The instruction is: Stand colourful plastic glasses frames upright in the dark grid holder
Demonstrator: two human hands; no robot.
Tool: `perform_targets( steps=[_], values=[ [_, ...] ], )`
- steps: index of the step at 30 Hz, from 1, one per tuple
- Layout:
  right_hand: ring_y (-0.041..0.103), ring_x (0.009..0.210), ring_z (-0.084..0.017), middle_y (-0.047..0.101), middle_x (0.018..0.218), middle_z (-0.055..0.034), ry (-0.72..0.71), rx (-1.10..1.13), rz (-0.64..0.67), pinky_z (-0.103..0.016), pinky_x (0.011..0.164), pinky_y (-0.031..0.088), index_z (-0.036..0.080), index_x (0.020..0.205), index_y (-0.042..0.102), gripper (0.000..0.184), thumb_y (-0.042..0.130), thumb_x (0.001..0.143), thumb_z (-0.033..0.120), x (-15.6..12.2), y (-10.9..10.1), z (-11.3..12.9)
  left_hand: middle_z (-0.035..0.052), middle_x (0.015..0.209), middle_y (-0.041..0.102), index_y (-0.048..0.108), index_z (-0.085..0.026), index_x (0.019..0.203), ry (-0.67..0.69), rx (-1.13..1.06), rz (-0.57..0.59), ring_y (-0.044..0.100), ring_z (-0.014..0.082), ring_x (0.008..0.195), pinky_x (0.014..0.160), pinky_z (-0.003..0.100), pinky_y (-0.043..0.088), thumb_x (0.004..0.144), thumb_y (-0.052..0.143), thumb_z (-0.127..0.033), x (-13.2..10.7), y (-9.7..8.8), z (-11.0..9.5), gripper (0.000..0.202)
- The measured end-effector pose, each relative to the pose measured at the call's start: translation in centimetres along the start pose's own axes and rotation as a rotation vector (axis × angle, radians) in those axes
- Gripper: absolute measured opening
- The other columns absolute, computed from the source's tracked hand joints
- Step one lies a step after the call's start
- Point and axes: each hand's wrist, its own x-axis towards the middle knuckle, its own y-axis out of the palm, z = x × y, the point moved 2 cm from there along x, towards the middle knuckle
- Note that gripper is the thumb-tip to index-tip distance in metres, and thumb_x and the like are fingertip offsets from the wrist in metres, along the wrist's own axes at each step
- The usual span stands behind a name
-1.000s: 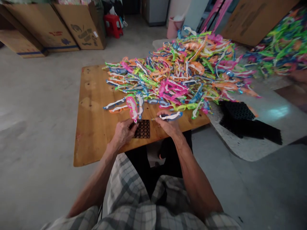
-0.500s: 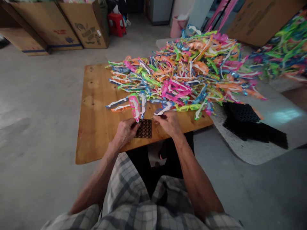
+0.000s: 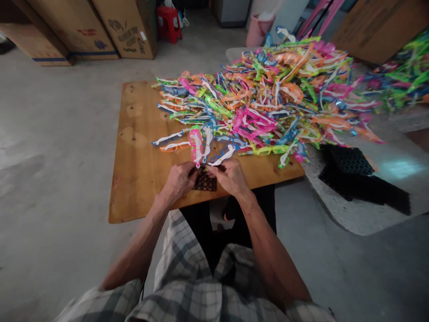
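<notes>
My left hand (image 3: 181,182) is closed at the lower tip of a pair of pink toy glasses (image 3: 195,144) with a white strip along it. My right hand (image 3: 232,178) pinches the end of a blue pair of toy glasses (image 3: 224,154), also with a white strip. Between my hands, at the table's near edge, lies a small black grid tray (image 3: 206,182), partly covered by my fingers. Another blue-grey pair (image 3: 208,139) stands beside the pink one, its lower tip at the tray's back edge. My fingertips hide the exact contact with the tray.
A big heap of bright toy glasses (image 3: 268,94) covers the back and right of the wooden table (image 3: 129,179). Black grid trays (image 3: 355,162) lie stacked on a grey side table (image 3: 355,219). Cardboard boxes (image 3: 124,31) and a red stool (image 3: 168,24) stand behind.
My right hand has moved left with the blue toy glasses, bringing their tip over the grid tray beside my left hand. The whole view has shifted slightly.
</notes>
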Motion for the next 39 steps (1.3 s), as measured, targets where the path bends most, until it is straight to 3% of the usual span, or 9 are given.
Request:
perform_targets(
  steps=[4,11,16,23,33,39],
  values=[
    [0.069,0.072,-0.02,0.074,0.076,-0.005,-0.052,-0.164,0.013,-0.027,0.064,0.055,0.015,0.088,0.078,0.029,0.069,0.087,0.042,0.3,0.1,0.5,0.0086,0.087,0.073,0.071,-0.016,0.092,0.005,0.029,0.01,0.066,0.0188,0.076,0.068,0.027,0.043,0.089,0.058,-0.02,0.1,-0.1,-0.1,0.014],
    [0.051,0.056,-0.012,0.064,0.06,-0.0035,-0.162,-0.494,0.024,-0.025,0.057,0.033,0.012,0.07,0.073,0.033,0.064,0.093,0.034,0.0,0.8,2.6,0.0099,0.082,0.072,0.068,-0.015,0.083,-0.017,0.147,0.044,0.064,0.0207,0.072,0.064,0.031,0.038,0.09,0.057,-0.023,0.2,0.0,-0.2,0.016],
    [0.044,0.054,-0.01,0.06,0.058,-0.0032,-0.102,-0.629,0.119,-0.027,0.057,0.025,0.012,0.066,0.069,0.033,0.06,0.094,0.027,0.4,0.9,3.5,0.0088,0.077,0.07,0.065,-0.015,0.079,-0.018,0.154,0.039,0.062,0.0191,0.067,0.062,0.03,0.035,0.089,0.056,-0.023,0.1,0.1,0.1,0.016],
    [0.053,0.058,-0.012,0.067,0.064,-0.0074,-0.159,-0.686,0.276,-0.028,0.058,0.025,0.012,0.071,0.07,0.032,0.054,0.097,0.023,1.4,0.5,3.8,0.0066,0.075,0.068,0.063,-0.015,0.08,0.069,0.155,0.068,0.061,0.0179,0.065,0.06,0.028,0.036,0.09,0.057,-0.019,0.2,0.0,0.7,0.012],
    [0.063,0.066,-0.016,0.072,0.072,-0.011,-0.156,-0.712,0.374,-0.029,0.061,0.029,0.014,0.075,0.07,0.034,0.049,0.1,0.025,1.8,0.3,3.5,0.0065,0.071,0.063,0.06,-0.014,0.08,0.244,0.212,-0.012,0.059,0.0185,0.061,0.058,0.029,0.042,0.093,0.053,-0.017,-0.1,0.1,0.7,0.015],
    [0.065,0.068,-0.017,0.072,0.074,-0.0102,-0.174,-0.659,0.366,-0.028,0.062,0.032,0.015,0.077,0.068,0.031,0.046,0.098,0.02,1.6,0.4,2.5,0.0061,0.079,0.065,0.06,-0.015,0.086,0.196,0.191,0.029,0.062,0.0192,0.068,0.063,0.03,0.045,0.095,0.05,-0.017,-0.5,0.4,0.8,0.013]
  ],
)
